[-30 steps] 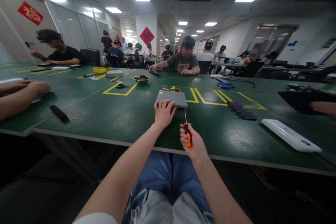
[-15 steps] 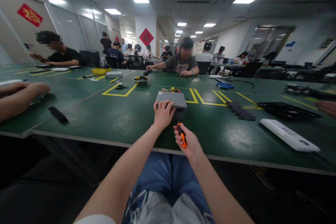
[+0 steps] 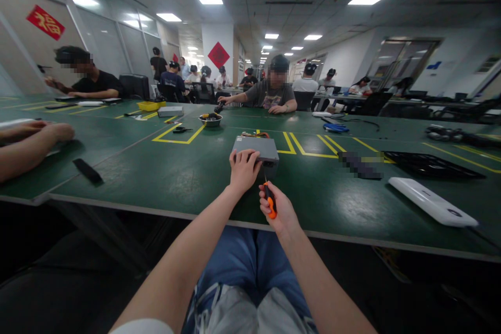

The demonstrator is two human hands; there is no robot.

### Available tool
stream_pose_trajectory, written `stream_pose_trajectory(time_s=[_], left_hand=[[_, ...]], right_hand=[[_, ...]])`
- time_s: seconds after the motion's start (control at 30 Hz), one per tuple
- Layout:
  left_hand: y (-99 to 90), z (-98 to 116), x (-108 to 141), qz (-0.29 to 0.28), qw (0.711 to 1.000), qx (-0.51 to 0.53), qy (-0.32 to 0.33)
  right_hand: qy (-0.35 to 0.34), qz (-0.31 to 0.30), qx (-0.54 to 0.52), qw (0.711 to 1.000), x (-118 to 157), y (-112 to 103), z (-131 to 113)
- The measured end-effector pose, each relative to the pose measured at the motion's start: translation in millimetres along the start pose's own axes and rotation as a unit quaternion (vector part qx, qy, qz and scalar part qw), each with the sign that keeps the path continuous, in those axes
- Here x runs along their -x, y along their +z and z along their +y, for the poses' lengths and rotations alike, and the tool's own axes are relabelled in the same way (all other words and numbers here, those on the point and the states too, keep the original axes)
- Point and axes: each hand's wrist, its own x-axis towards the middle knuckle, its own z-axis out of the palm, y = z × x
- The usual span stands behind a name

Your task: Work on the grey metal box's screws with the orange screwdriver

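Observation:
A grey metal box [image 3: 256,147] with a socket on its near side and coloured wires behind it rests on the green table. My left hand [image 3: 244,171] grips its near left part, fingers over the top. In my right hand [image 3: 279,209] is an orange and black screwdriver [image 3: 270,201], its thin shaft pointing up at the near face of the box. Whether the tip touches the box is too small to tell.
A white device [image 3: 430,201] and a black tray [image 3: 430,163] lie at the right. A black strip [image 3: 87,171] is at the left, near another person's hands [image 3: 55,133]. Farther back stands a metal bowl [image 3: 210,120]; a person [image 3: 274,88] sits opposite.
The screwdriver handle and the fingers of my right hand have turned slightly. The black tray at the right has shifted a little to the right. My left hand stays on the box.

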Motion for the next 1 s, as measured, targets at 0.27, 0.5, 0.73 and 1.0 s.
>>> stream_pose_trajectory(time_s=[0.27, 0.5, 0.73, 1.0], left_hand=[[-1.4, 0, 0, 0.001, 1.0, 0.005, -0.003], [-0.1, 1, -1, 0.011, 1.0, 0.005, -0.003], [-1.4, 1, 0, 0.006, 1.0, 0.009, -0.006], [1.3, 0, -1, 0.006, 1.0, -0.001, 0.0]], right_hand=[[0.005, 0.022, -0.053, 0.998, 1, 17, 15], [0.041, -0.023, -0.056, 0.997, 1, 11, 9], [0.008, -0.007, -0.073, 0.997, 1, 11, 13], [0.019, -0.017, -0.08, 0.996, 2, 11, 11]])
